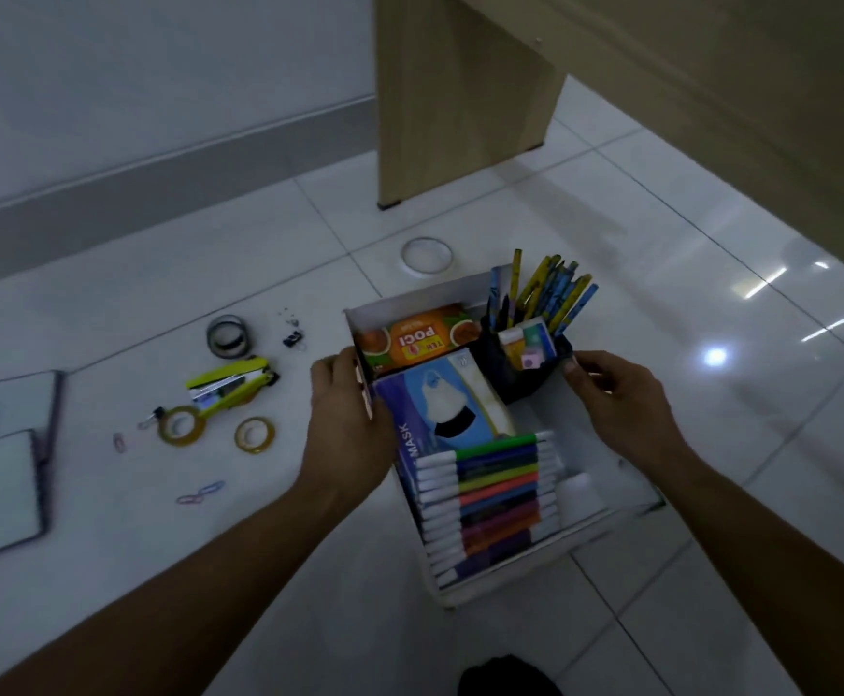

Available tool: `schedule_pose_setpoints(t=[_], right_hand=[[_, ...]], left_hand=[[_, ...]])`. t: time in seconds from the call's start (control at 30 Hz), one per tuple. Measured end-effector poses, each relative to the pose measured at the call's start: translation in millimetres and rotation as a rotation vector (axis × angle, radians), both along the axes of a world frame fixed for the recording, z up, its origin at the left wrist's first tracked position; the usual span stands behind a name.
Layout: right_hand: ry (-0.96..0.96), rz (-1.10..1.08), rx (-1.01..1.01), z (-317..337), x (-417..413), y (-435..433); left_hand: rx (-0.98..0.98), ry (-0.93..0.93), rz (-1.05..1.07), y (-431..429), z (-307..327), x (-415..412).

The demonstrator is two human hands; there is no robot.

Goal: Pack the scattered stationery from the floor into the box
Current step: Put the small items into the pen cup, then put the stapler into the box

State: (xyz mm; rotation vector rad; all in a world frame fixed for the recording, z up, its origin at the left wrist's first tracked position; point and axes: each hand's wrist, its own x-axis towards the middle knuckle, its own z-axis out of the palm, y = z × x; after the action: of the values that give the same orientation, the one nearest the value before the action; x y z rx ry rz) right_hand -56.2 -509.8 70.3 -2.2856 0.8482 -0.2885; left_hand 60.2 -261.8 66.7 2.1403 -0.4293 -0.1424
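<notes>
Two things, then — where was the box [412,302], and how was it held?

On the tiled floor [259,243], half filled. The left hand [347,414] came from below with the forearm extended, its fingers curled over the left wall and gripping it.

And the right hand [615,401]?

Bent at the wrist, it pinched the rim of the black pen holder [510,379] in the box's far right corner. Stapler [231,381], tape rolls [254,449] and paper clips [204,491] lay loose to the left — apart from the box.
</notes>
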Motion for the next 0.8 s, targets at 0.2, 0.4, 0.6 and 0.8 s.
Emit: schedule_pose_setpoints(t=[0.2, 0.4, 0.6, 0.8], right_hand=[[-0.173, -0.058, -0.152, 0, 10, 4], [-0.576, 0.182, -0.237, 51, 27, 74], [-0.46, 0.757, -0.057, 54, 95, 176], [0.227, 0.945, -0.095, 5, 183, 233]], left_hand=[[-0.013, 0.089, 0.015, 26, 1, 3], [0.076, 0.113, 0.095, 67, -9, 17], [0.162, 0.186, 0.184, 115, -20, 33], [0.276, 0.197, 0.231, 159, -28, 38]])
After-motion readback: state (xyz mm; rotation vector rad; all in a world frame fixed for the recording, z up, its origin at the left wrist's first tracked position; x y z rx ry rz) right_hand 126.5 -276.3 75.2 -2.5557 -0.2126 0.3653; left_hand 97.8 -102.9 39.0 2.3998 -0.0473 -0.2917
